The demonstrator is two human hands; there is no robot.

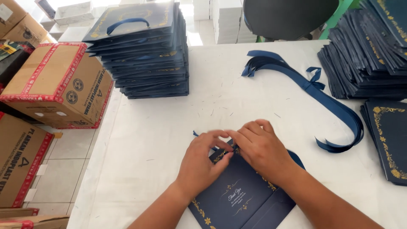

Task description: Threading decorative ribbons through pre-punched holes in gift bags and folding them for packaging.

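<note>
Left hand [199, 159]: rests on the dark blue paper bag [241, 195], fingers pinching its top edge.
Right hand [260, 148]: also pinches that top edge, touching the left hand.
Bag: lies flat on the white desk [148, 140], low in the middle.
Ribbons [313, 91]: blue bunch, right of middle, apart from the hands.
Stacks: finished bags [146, 51] upper left; flat blue sheets [369, 51] upper right.
Boxes [57, 85]: brown cardboard, taped shut, far left.

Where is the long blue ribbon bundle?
The ribbon bundle lies on the white table, right of centre, beyond the right hand and beside the right-hand bag stack.
</note>
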